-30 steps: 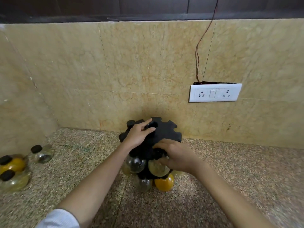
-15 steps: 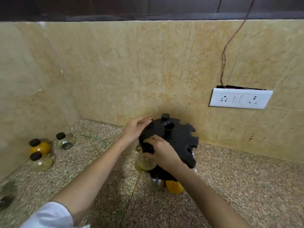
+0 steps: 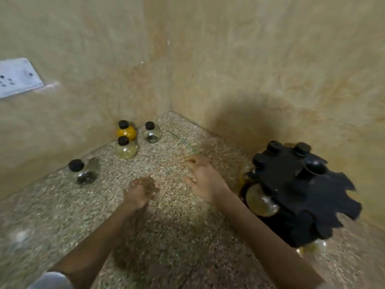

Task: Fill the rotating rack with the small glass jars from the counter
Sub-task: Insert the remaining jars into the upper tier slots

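Observation:
The black rotating rack stands at the right on the granite counter, with several round glass jars hanging in its slots, one pale yellow jar facing me. Loose jars with black caps stand in the counter's corner: an orange one, a clear one, a pale yellow one, and a dark one further left. My left hand and my right hand hover over the counter between rack and loose jars, both holding nothing, fingers apart. The picture is blurred.
Beige marble walls meet in a corner behind the loose jars. A white socket plate sits on the left wall. Speckled counter stretches toward me between my arms.
Both hands have left the rack and moved left over the counter toward the loose jars. My view has swung left, so the rack now sits at the right.

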